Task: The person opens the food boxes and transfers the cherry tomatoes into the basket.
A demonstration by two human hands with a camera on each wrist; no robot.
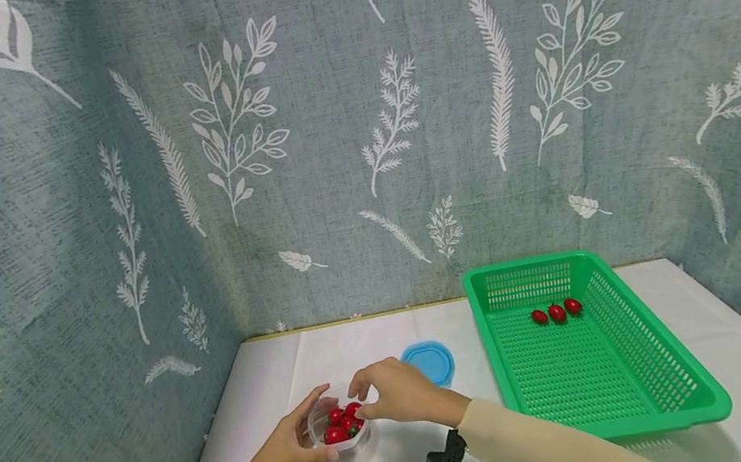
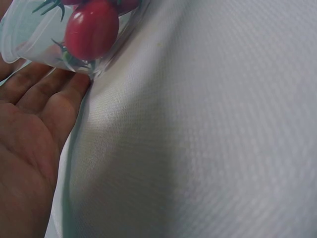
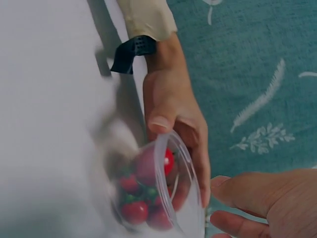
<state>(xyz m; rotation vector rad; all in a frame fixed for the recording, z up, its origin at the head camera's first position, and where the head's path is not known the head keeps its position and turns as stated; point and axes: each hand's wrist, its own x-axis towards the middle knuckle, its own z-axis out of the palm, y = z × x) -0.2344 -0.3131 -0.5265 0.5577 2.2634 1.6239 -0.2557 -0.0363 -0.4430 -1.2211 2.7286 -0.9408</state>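
Note:
My left hand (image 1: 282,452) grips a clear round plastic tub (image 1: 318,425), its thumb and fingers on opposite sides of the wall. Inside the tub lie several red cherry tomatoes (image 1: 335,435) with green stems. The left wrist view shows one tomato (image 2: 92,29) through the wall, above the fingers of the left hand (image 2: 29,144). Over the tub's right rim reaches my right hand (image 1: 398,394), thumb and fingers apart. In the right wrist view the right hand (image 3: 262,201) is beside the tub's rim, with no tomato visible between its fingertips.
A green plastic basket (image 1: 699,388) stands on the right of the white table (image 1: 359,339). Three cherry tomatoes (image 1: 557,312) lie near its back. A round blue lid (image 1: 430,364) rests between tub and basket. Patterned grey-green cloth (image 1: 327,148) hangs behind and on both sides.

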